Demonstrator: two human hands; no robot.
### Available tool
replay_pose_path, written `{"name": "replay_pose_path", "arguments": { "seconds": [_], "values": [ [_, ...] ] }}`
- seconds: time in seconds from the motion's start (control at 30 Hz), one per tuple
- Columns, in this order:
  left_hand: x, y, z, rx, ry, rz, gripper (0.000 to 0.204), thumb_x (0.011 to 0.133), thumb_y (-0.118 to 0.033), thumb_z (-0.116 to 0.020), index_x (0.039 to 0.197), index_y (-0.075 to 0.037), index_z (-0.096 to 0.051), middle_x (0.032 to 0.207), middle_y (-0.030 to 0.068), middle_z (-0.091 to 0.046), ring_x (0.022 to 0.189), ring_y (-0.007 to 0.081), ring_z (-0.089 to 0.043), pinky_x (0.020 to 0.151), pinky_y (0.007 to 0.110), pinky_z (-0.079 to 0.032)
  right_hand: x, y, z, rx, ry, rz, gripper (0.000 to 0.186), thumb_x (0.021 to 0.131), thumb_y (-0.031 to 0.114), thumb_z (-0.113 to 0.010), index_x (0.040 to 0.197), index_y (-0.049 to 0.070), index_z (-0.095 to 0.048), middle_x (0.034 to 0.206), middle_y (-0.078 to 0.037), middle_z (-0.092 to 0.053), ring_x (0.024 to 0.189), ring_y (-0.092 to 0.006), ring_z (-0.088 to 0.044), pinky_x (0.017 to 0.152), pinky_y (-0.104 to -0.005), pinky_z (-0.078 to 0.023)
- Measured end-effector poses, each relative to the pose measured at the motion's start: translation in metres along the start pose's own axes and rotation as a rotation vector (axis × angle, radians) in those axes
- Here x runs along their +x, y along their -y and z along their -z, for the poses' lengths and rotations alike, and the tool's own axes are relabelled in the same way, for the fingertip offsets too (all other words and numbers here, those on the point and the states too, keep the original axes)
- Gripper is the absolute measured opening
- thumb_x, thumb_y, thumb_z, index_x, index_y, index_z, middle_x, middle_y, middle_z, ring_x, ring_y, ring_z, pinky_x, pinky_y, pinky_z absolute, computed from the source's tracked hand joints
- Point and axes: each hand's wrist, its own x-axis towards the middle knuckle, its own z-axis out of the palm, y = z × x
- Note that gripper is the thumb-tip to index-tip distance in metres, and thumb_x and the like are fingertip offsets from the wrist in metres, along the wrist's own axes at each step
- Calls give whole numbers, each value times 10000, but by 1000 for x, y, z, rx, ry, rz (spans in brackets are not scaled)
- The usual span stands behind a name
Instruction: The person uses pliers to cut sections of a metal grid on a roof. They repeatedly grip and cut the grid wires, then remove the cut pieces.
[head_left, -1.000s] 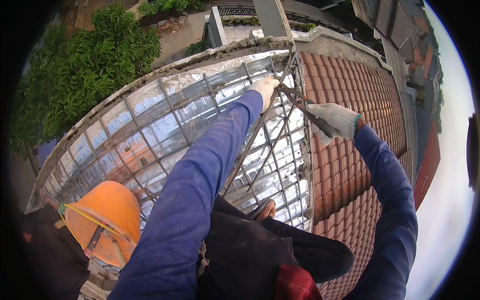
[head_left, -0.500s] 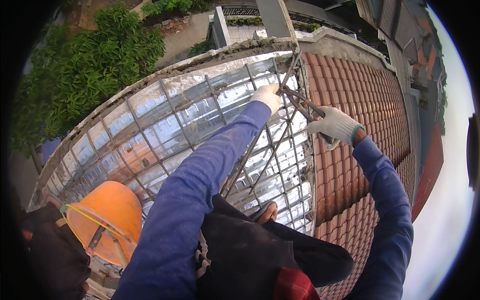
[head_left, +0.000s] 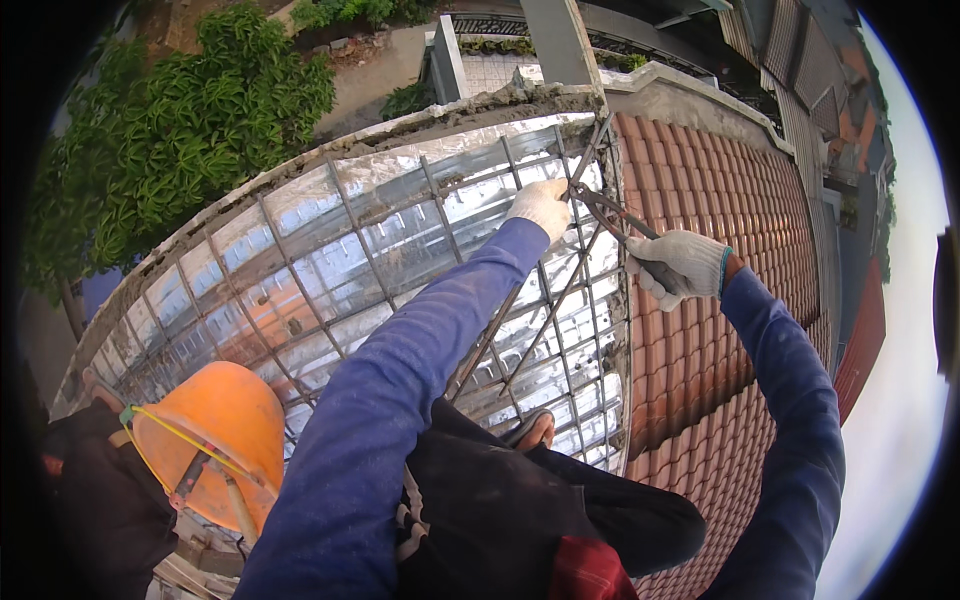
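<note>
My right hand [head_left: 683, 265], in a white knit glove, is closed around the handles of long pincers [head_left: 606, 207]. The handles stand spread apart, and the jaws meet a steel rebar near the grid's far right corner. My left hand [head_left: 543, 207], gloved too, is closed around a rebar [head_left: 599, 142] just left of the jaws; its fingertips are partly hidden. Under both hands lies a grid of tied rebar [head_left: 436, 190] over shiny corrugated metal sheeting [head_left: 365, 250]. Loose bars slant from the left hand back toward my legs.
An orange bucket [head_left: 225, 425] holding tools stands at lower left, beside another person's dark-clothed arm [head_left: 110, 500]. Brown roof tiles [head_left: 690, 350] slope away on the right. A rough concrete edge [head_left: 400, 127] borders the grid, with a tree [head_left: 200, 140] and ground far below.
My right hand has moved slightly right and down, and the pincers' handles have spread wider. The left hand stays near the same bar. The whole view has shifted a little.
</note>
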Motion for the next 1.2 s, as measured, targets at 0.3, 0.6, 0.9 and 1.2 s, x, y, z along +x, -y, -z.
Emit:
{"name": "replay_pose_path", "arguments": {
  "seconds": [0.3, 0.6, 0.9, 1.2],
  "values": [
    [-2, 1, -4, -27, -72, -32, 377, 950, -124, -620, 1293, -94, -774, 1148, 267, -786, 1120, 454, -758, 986, 515, -601, -10, -3, -25, -1448, -824, 557, 341, 949, 212, -794, 1196, 52, -622, 956, -151, -784, 881, -353, -823, 763, -542, -646],
    [1, 4, -2, -54, -38, -27, 395, 959, -143, -623, 1325, -109, -766, 1233, 254, -780, 1173, 448, -747, 1015, 505, -586, 19, -23, 2, -874, -495, 378, 335, 1098, 358, -738, 1126, 25, -709, 783, -80, -730, 648, -240, -755, 589, -409, -622],
    [8, 13, -7, -50, -8, -61, 418, 950, -185, -655, 1345, -110, -769, 1225, 245, -780, 1181, 435, -742, 1010, 478, -575, -7, -9, -10, -569, -310, 152, 571, 945, 410, -887, 1204, -71, -722, 845, -86, -757, 669, -180, -760, 564, -325, -628],
    [8, 10, -3, -11, 8, -54, 436, 933, -222, -656, 1330, -77, -762, 1210, 270, -772, 1164, 446, -740, 999, 487, -570, -7, -16, -14, -215, -147, 170, 482, 883, 334, -859, 1132, -57, -725, 771, -38, -652, 547, -137, -613, 488, -314, -560]
  ]
}}
